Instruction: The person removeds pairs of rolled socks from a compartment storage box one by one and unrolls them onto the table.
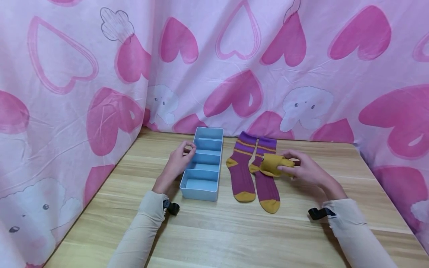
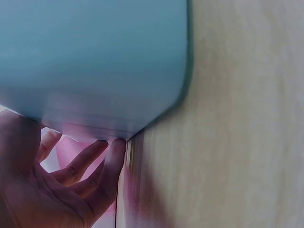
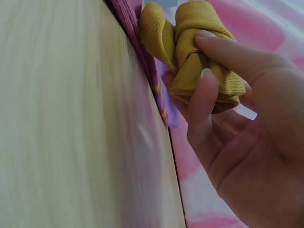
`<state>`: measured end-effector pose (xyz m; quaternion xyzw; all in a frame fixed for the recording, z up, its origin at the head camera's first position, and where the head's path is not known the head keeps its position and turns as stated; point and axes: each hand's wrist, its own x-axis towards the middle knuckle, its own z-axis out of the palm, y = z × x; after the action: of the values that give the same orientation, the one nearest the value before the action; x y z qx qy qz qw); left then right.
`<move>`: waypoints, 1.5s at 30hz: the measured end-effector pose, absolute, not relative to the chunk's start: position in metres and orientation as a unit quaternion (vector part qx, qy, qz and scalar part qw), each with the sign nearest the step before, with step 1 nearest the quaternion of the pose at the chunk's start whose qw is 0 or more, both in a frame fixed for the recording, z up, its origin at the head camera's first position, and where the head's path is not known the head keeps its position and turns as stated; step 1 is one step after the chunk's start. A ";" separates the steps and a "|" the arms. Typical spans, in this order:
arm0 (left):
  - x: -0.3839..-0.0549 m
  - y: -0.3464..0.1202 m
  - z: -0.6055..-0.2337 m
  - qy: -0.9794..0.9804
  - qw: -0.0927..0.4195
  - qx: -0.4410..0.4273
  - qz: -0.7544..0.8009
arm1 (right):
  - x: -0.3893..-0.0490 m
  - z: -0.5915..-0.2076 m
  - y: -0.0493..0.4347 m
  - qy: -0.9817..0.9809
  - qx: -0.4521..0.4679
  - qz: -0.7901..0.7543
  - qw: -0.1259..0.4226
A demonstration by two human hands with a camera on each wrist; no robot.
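My right hand (image 1: 306, 169) pinches a folded mustard-yellow sock bundle (image 3: 204, 57) between thumb and fingers. The bundle is held over the right one of two maroon socks (image 1: 267, 186), which have purple striped cuffs and mustard heels and toes. Beside it, the other maroon sock (image 1: 242, 175) lies flat. At the left long side of a blue divided storage box (image 1: 200, 194), my left hand (image 1: 179, 158) holds the rim with bent fingers. In the left wrist view the fingertips (image 2: 116, 145) meet the box's outer wall, while the thumb tip is hidden.
Wooden tabletop (image 1: 214, 230) lies under everything. A pink curtain (image 1: 214, 67) with hearts and white animal figures hangs along the back and both sides. Black wrist mounts (image 1: 171, 207) sit on both sleeves. Dividers split the box lengthwise into several compartments.
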<state>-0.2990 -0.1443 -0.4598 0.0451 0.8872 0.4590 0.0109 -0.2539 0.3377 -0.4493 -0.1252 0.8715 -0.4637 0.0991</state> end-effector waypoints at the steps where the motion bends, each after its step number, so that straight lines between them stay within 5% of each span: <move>1: -0.299 -0.145 -0.460 0.887 0.011 0.045 0.459 | -0.254 -0.449 0.340 0.872 -0.125 -0.462 0.103; 10: -0.299 -0.146 -0.461 0.892 -0.004 0.052 0.449 | -0.254 -0.452 0.353 0.876 -0.138 -0.443 0.131; 18: -0.297 -0.143 -0.456 0.910 -0.085 0.092 0.396 | -0.253 -0.453 0.362 0.912 -0.140 -0.371 0.105; 29: -0.287 -0.125 -0.432 0.928 -0.191 0.162 0.277 | -0.251 -0.452 0.366 0.899 -0.107 -0.398 0.150; 45: -0.228 -0.010 -0.403 0.877 -0.156 0.384 0.242 | -0.253 -0.447 0.367 0.932 -0.147 -0.319 0.094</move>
<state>-0.2277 -0.0096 -0.4026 0.3842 0.8772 0.2419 -0.1561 -0.2529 0.3671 -0.4470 -0.1470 0.9318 -0.3185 0.0937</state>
